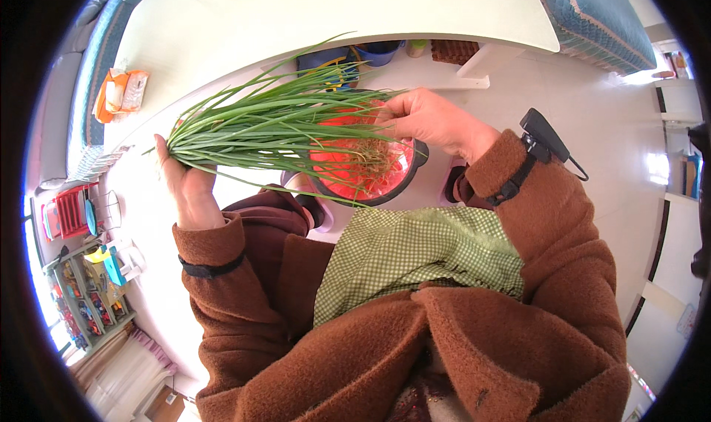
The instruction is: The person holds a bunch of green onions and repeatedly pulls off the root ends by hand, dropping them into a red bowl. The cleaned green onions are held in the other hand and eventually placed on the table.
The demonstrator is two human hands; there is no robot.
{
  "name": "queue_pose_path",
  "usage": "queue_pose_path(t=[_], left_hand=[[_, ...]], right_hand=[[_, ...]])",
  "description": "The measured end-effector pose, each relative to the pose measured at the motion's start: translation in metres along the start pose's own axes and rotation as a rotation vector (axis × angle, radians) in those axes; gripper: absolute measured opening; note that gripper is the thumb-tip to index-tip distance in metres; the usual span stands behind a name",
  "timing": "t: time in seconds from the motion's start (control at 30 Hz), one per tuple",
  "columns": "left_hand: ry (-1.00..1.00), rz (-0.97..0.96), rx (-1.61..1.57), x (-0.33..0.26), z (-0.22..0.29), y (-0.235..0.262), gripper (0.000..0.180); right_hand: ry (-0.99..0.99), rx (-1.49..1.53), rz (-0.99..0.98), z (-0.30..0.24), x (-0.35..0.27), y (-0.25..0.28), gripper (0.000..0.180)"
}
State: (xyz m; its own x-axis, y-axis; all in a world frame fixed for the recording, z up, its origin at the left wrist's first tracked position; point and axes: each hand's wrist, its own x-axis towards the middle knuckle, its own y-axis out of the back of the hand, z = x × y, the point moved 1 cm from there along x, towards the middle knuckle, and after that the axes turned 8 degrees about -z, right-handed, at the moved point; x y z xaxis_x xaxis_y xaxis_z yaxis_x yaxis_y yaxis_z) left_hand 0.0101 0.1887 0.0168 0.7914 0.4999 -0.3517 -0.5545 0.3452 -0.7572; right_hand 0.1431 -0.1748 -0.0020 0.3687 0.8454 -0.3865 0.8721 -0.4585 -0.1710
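Note:
A long bunch of thin green scallions (259,129) stretches sideways in front of me. My left hand (191,188) is closed around its gathered end on the left. At the loose right end, the fingers of my right hand (441,122) pinch the leaf tips; exactly how many strands they grip is hidden. Beneath the leaves stands a red basin (404,166) with a dark rim, partly covered by the bunch. Brown, stringy plant scraps (376,157) lie inside it.
Beyond my hands is a pale table (333,11), with an orange tissue pack (123,94) at its left edge. Under it are a blue bucket (379,53) and a brown woven basket (454,51). A green checked apron (415,248) covers my lap. Blue padded seating (600,22) flanks the table.

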Motion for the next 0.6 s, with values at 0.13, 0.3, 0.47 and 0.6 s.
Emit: queue_pose_path(t=[0.13,0.3,0.47,0.6], left_hand=[[-0.017,0.022,0.014,0.000,-0.001,-0.001,0.053],[-0.041,0.074,0.028,0.000,-0.004,-0.006,0.053],[-0.030,0.069,0.037,0.000,-0.007,-0.008,0.053],[-0.039,0.073,0.044,0.001,-0.010,-0.009,0.053]], right_hand=[[0.041,0.127,-0.051,-0.008,-0.001,-0.008,0.017],[0.030,0.147,-0.076,-0.018,-0.008,-0.014,0.023],[0.008,0.108,-0.135,-0.023,-0.006,-0.020,0.022],[0.030,0.044,-0.138,-0.023,-0.004,-0.025,0.022]])
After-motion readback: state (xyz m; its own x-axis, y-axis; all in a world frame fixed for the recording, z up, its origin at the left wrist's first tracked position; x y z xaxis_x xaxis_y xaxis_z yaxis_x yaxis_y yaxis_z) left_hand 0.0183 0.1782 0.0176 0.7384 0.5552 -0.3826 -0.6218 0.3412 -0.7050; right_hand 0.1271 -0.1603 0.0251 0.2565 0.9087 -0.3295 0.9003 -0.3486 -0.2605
